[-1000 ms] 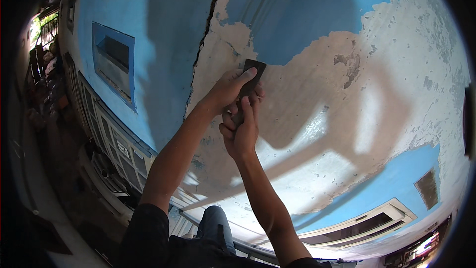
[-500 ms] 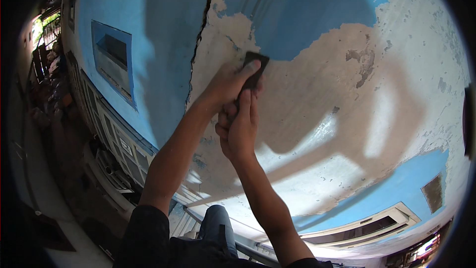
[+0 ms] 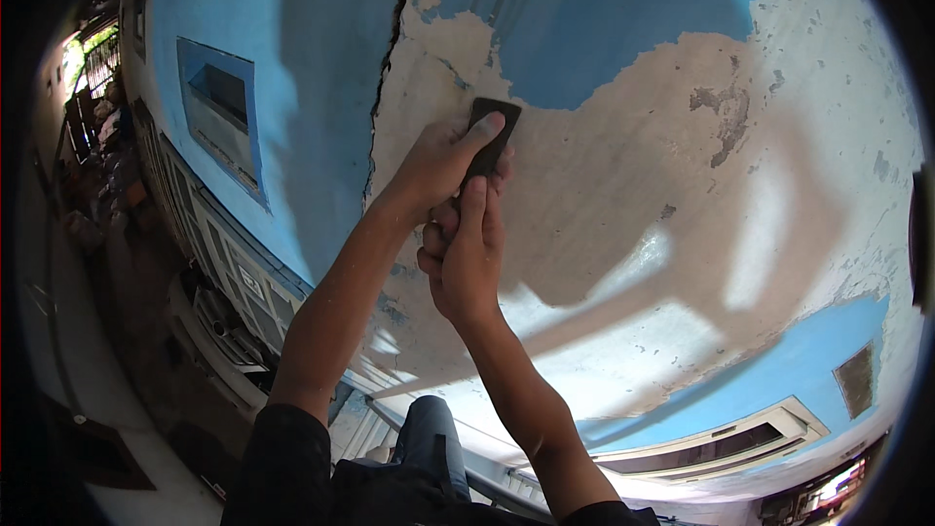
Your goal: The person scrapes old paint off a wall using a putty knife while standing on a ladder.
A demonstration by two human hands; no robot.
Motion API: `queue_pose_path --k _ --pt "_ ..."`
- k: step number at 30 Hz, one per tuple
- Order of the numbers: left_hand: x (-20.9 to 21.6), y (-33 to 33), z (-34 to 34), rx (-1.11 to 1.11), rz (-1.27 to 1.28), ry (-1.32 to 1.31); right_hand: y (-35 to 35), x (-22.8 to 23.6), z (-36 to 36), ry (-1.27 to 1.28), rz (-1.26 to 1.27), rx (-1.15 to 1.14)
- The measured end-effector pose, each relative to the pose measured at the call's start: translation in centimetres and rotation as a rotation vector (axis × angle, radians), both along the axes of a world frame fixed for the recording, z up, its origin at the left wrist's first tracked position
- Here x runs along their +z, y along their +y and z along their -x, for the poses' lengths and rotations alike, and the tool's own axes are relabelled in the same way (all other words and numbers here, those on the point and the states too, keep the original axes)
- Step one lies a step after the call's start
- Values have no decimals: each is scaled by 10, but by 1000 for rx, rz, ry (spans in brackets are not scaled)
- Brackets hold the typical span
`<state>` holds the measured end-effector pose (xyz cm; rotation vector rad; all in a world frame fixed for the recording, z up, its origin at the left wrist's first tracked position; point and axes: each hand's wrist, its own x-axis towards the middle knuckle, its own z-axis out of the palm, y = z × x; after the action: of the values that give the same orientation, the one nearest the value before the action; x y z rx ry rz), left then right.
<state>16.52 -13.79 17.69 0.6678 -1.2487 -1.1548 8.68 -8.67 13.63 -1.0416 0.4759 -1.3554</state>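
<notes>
A flat, dark, rectangular scraper-like tool [image 3: 499, 148] is held up against the wall [image 3: 604, 185], its far end near the ragged lower edge of the blue paint [image 3: 575, 49]. My left hand [image 3: 429, 170] is closed round the tool, thumb laid flat along its face. Just below, my right hand [image 3: 469, 258] grips its lower end, two fingers pointing up along it and the others curled. The fingers behind the tool are partly hidden, and so is its lower end. Bare, scuffed beige plaster surrounds both hands.
A long dark crack [image 3: 382, 88] runs down the wall left of my hands. Farther left are a recessed opening [image 3: 220, 112] and a white-framed window [image 3: 234, 258]. A long white-framed vent [image 3: 721, 448] lies lower right. My jeans-covered leg [image 3: 429, 438] is below, beside metal rails.
Both hands and the tool have shifted slightly left and up in the picture, and the tool's face is turned a little more into view. The view of the wall has shifted slightly too.
</notes>
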Motion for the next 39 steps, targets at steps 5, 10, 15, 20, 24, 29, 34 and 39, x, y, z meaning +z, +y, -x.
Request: queue_pose_path --k 5,10,15,20,24,29,34,39 --pt "14 1 -7 31 17 -19 -8 11 -4 -22 13 44" --pt "-4 4 -5 5 -41 -18 2 -4 -4 -54 -83 30" --pt "14 4 -10 45 -12 -46 -3 4 -6 -74 -50 73" --pt "6 1 -8 62 -4 -43 -1 -2 -3 -26 -40 55" --pt "23 3 -11 68 63 -97 -7 13 -7 -74 22 88" --pt "12 1 -8 58 5 -61 -1 3 -3 -48 -35 81" --pt "31 4 -12 121 71 -136 -6 16 -6 -76 -3 92" --pt "8 0 -6 79 73 -85 -3 -2 2 -52 -59 86"
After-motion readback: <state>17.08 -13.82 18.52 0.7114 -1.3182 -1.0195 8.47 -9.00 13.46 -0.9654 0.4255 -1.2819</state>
